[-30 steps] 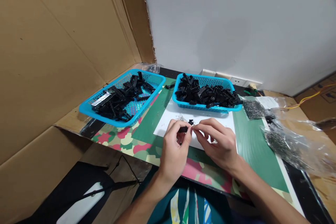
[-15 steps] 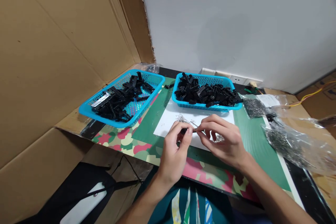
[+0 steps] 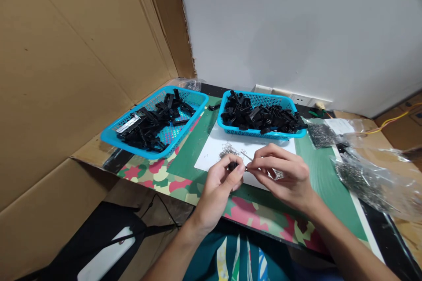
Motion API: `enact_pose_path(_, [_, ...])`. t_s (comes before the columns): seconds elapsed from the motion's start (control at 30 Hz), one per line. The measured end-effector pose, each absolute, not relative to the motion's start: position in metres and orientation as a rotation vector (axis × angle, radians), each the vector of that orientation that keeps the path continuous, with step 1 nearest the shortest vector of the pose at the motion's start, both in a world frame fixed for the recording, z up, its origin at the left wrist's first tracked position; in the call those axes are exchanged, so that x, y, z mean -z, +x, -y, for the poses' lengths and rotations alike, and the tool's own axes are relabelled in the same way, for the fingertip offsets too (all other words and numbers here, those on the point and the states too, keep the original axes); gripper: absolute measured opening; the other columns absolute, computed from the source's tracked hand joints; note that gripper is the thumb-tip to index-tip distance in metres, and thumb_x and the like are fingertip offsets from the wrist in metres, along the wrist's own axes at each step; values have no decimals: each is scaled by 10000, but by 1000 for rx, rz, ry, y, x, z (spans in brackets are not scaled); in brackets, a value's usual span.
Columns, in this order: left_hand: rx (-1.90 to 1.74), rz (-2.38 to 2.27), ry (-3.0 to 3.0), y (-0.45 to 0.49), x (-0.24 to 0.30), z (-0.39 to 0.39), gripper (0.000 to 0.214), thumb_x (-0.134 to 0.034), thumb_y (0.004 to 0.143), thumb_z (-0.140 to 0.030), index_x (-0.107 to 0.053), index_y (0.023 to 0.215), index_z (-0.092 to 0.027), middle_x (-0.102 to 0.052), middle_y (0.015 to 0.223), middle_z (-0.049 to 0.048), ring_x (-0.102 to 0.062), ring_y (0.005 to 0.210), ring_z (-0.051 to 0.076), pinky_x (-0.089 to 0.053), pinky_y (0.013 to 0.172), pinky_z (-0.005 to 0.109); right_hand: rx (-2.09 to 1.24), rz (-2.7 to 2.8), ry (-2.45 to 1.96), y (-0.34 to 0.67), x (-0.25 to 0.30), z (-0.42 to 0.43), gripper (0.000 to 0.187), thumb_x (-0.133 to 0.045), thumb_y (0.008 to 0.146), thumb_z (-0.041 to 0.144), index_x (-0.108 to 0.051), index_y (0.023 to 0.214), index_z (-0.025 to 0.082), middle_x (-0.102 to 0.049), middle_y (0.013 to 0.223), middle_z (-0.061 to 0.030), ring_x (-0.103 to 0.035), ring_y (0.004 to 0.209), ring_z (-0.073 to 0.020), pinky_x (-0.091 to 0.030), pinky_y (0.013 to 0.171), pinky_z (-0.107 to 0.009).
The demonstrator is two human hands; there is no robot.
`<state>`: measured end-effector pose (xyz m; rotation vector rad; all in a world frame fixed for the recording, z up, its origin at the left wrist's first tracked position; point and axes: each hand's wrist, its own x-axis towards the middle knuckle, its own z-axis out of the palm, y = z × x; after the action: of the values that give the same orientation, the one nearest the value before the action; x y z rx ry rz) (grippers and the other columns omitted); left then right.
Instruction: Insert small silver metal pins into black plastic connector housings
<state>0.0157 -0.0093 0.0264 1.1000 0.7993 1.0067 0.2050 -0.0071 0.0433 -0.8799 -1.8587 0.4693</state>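
Observation:
My left hand (image 3: pixel 223 180) is closed around a small black plastic part (image 3: pixel 232 166), most of it hidden by the fingers. Against its right end, the thumb and fingers of my right hand (image 3: pixel 284 173) are pinched together; whatever lies between those fingertips is too small to make out. A thin metal rod (image 3: pixel 245 156) shows just behind the right fingers, and I cannot tell whether it is held or lies on the sheet. Beneath both hands is a white paper sheet (image 3: pixel 206 158) with a heap of tiny metal pieces (image 3: pixel 228 149). More metal pieces (image 3: pixel 278 174) show under my right hand.
Two blue baskets, left (image 3: pixel 108 138) and right (image 3: pixel 263 135), hold many black parts. One loose black part (image 3: pixel 214 107) lies between them. Plastic bags of metal pieces (image 3: pixel 359 180) sit at the right. Cardboard (image 3: pixel 82 52) walls the left side; a power strip (image 3: pixel 298 99) lines the back.
My left hand has turned slightly, its thumb now pressed nearer the right fingertips. My right hand has shifted slightly right and stays pinched. The view has moved a little.

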Motion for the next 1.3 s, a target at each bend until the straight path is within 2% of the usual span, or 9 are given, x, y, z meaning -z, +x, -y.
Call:
enact_pose_path(0.3, [-1102,-901,1172,14,-25,10,246,-650,1024,-452,-605,955,-221,-410,731,-38,-360,639,118,-266,582,269,-719,1748,-946,201,-45,7,131,-723,957,207,-828,1018,257,-725,891,-44,-618,675,-145,-471,503,-252])
enact_pose_path(0.47, [-1113,-958,1274,16,-25,8,235,-644,1029,-438,-618,954,-217,-450,722,-37,-391,621,114,-311,571,256,-796,1688,-1023,198,-45,6,105,-715,956,200,-814,928,220,-718,835,-35,-584,656,-127,-466,527,-238])
enact_pose_path(0.57, [-1126,-989,1331,17,-23,7,209,-647,1029,-414,-660,980,-211,-532,807,-14,-450,641,105,-364,576,238,-876,1642,-1040,199,-44,4,94,-717,951,212,-793,897,201,-707,830,-32,-569,633,-116,-458,526,-236])
enact_pose_path(0.7, [-1133,-956,1405,15,-18,6,212,-618,1050,-390,-727,1147,-236,-598,985,25,-562,727,108,-464,615,216,-878,1595,-1056,204,-45,2,85,-728,948,229,-782,893,193,-694,822,-26,-555,601,-103,-443,504,-229])
enact_pose_path(0.8, [-1195,-943,1480,13,-14,5,247,-670,1027,-329,-746,1254,-266,-637,1086,44,-634,853,128,-542,721,213,-753,1630,-1066,205,-47,3,68,-726,939,183,-770,889,197,-688,805,-16,-544,589,-98,-439,498,-225])
enact_pose_path(0.93, [-1356,-944,1484,13,-12,3,381,-829,900,-229,-765,1275,-257,-712,1079,46,-697,968,164,-601,845,228,-406,1791,-1008,202,-48,8,95,-706,925,99,-746,915,185,-692,811,-20,-532,555,-85,-443,492,-227])
enact_pose_path(1.07, [-1417,-952,1503,11,-11,2,328,-863,851,-170,-810,1167,-241,-778,1028,32,-742,920,162,-636,846,231,-43,1935,-927,199,-44,12,126,-687,937,63,-725,964,180,-729,840,-28,-570,550,-78,-444,506,-232])
enact_pose_path(1.17, [-1440,-962,1526,10,-12,4,315,-856,839,-118,-825,1123,-249,-810,1005,10,-763,845,138,-650,807,205,47,2007,-896,201,-40,13,107,-668,970,83,-709,1004,176,-746,859,-38,-664,655,-107,-463,545,-237])
enact_pose_path(1.3, [-1481,-987,1552,10,-12,5,310,-845,826,-76,-834,1082,-249,-827,958,-7,-786,834,141,-658,795,199,105,2092,-896,204,-37,13,89,-645,1002,113,-700,1022,180,-746,864,-35,-688,692,-117,-457,544,-246])
